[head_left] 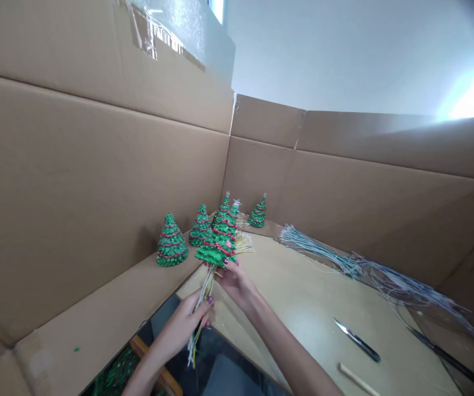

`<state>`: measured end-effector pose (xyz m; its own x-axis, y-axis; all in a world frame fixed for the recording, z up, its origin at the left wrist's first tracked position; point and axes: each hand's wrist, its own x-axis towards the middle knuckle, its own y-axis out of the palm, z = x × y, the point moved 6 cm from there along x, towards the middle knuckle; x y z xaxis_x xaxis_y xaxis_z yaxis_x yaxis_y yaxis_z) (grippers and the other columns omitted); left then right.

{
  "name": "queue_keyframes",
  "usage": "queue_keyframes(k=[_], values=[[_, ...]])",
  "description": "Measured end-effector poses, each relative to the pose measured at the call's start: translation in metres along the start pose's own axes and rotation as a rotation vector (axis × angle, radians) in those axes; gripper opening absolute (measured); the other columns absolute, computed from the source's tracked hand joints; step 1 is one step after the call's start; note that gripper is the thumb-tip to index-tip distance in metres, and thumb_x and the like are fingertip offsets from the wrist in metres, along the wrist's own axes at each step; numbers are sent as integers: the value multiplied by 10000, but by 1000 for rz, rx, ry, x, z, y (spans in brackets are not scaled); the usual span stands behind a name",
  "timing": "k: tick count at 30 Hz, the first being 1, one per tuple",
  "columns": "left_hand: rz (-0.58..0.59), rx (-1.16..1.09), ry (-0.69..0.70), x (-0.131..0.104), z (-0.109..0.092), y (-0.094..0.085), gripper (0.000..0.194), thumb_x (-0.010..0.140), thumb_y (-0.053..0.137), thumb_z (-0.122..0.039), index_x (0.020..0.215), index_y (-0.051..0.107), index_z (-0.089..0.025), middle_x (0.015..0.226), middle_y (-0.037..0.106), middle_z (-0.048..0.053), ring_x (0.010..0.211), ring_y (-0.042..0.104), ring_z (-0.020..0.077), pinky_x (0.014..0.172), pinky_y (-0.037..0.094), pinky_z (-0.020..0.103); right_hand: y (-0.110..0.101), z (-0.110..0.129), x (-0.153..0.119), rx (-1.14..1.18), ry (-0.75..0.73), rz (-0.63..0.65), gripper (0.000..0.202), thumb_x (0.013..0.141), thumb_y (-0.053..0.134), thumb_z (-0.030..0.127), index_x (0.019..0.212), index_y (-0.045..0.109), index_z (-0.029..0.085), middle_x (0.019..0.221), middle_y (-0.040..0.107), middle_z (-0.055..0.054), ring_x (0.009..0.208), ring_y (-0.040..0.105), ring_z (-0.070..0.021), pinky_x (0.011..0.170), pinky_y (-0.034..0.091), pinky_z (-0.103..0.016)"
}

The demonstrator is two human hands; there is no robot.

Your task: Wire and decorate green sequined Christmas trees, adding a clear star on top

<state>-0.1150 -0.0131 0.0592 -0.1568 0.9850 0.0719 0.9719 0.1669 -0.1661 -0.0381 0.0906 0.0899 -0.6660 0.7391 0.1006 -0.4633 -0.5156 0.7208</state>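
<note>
A small green Christmas tree [217, 245] with red garlands and a pale star on top is held up in front of me, slightly tilted. My right hand [233, 283] grips it at its base, fingers partly hidden behind the green edge. Below the tree hangs a bundle of white and yellow wires [206, 286]. My left hand [189, 319] is closed around these wires, whose loose ends stick out beneath the fist. Close behind the held tree stand similar trees, one [199, 225] just to its left and another [171, 242] farther left.
One more tree [257, 213] stands in the back corner. Bundles of pale wires [319, 250] lie along the right cardboard wall [364, 203]. A knife [358, 341], a wooden stick [356, 378] and another dark-handled tool [443, 355] rest on the table [295, 302]. A container of green tinsel [115, 377] sits below left.
</note>
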Motion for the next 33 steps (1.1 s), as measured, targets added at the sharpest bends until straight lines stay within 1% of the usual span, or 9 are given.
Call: queue_keyframes(k=[3, 8, 11, 14, 17, 20, 23, 27, 33], values=[[-47, 140, 20, -10, 0, -27, 436, 886, 541, -621, 807, 602, -197, 581, 566, -22, 590, 550, 190, 617, 426, 284, 6, -17, 8, 30, 9, 3, 447, 576, 937, 288, 944, 691, 219, 909, 795, -3, 782, 737, -192, 815, 569, -343], [-172, 304, 114, -2, -26, -61, 389, 911, 538, -567, 853, 678, -209, 788, 710, 23, 833, 664, 250, 783, 508, 325, 4, -11, 15, 74, -18, -15, 217, 860, 760, 306, 989, 692, 146, 928, 765, -34, 810, 729, -175, 830, 584, -385], [-328, 356, 198, 43, -54, -85, 367, 984, 483, -513, 1008, 686, -208, 1025, 732, 60, 1023, 675, 253, 920, 525, 385, -2, 13, 14, 102, -71, -50, 214, 848, 767, 320, 969, 708, 152, 922, 775, -29, 830, 736, -177, 869, 586, -398], [-531, 419, 249, 111, -78, -106, 370, 962, 629, -385, 1263, 604, -171, 1330, 611, 112, 1178, 615, 270, 1006, 513, 509, -9, 43, 7, 117, -139, -88, 314, 667, 882, 362, 897, 741, 200, 925, 802, -25, 896, 750, -219, 948, 576, -417], [-663, 471, 218, 174, -84, -120, 424, 953, 651, -357, 1330, 566, -183, 1393, 562, 121, 1213, 594, 291, 1001, 525, 529, -18, 75, -13, 98, -188, -128, 395, 568, 913, 437, 869, 763, 230, 969, 812, -39, 949, 755, -274, 1029, 544, -478], [-681, 491, 145, 213, -71, -126, 404, 954, 651, -356, 1309, 577, -177, 1331, 601, 114, 1143, 633, 268, 951, 559, 493, -37, 109, -46, 48, -225, -192, 450, 574, 903, 468, 924, 775, 216, 1025, 807, -69, 993, 753, -290, 1106, 488, -501], [-661, 502, 91, 229, -50, -125, 372, 956, 651, -357, 1273, 597, -171, 1273, 630, 104, 1089, 655, 249, 912, 577, 462, -64, 143, -85, 4, -279, -281, 495, 579, 897, 464, 975, 771, 195, 1091, 792, -109, 1031, 746, -311, 1142, 444, -535], [-692, 529, 92, 232, -33, -119, 378, 957, 650, -356, 1283, 593, -174, 1289, 623, 106, 1107, 649, 254, 924, 572, 469, -103, 184, -134, -22, -393, -434, 450, 603, 875, 397, 993, 757, 207, 1060, 799, -97, 1044, 744, -314, 1164, 407, -569], [-765, 565, 154, 226, -37, -107, 383, 957, 648, -362, 1284, 591, -170, 1291, 623, 108, 1112, 646, 257, 933, 568, 479, -138, 223, -191, -18, -523, -587, 505, 667, 810, 395, 1121, 720, 193, 1121, 782, -116, 1061, 741, -315, 1226, 300, -559]])
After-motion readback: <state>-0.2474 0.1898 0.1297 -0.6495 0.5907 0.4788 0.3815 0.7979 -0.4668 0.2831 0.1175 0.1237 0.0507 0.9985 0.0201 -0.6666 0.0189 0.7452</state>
